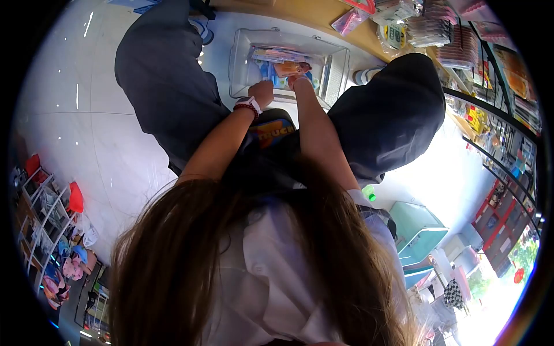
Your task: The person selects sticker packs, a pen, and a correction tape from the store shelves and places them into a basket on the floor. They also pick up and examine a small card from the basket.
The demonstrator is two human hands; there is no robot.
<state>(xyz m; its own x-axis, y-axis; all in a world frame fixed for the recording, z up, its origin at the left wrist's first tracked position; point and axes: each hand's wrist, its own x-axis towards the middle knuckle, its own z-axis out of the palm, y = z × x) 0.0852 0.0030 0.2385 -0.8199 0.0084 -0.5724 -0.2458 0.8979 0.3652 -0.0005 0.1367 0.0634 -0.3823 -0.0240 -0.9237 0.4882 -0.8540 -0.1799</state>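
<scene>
A clear plastic basket (245,40) stands on the floor between the knees, with several flat, colourful packets (277,55) inside. My right hand (298,81) reaches into it, its fingers closed at the edge of an orange packet (287,70). At the basket's near side is my left hand (262,93), with a white watch and a dark red bead bracelet at its wrist. It is curled like a fist, fingertips hidden, close to a blue packet (266,71); what it grips, if anything, does not show.
Shelves with hanging packaged goods (430,29) line the right side. A wooden ledge (311,16) runs behind the basket. At lower left stands a white rack (46,202) with goods. A mint-green box (415,230) and a green bottle cap (369,192) lie to the right.
</scene>
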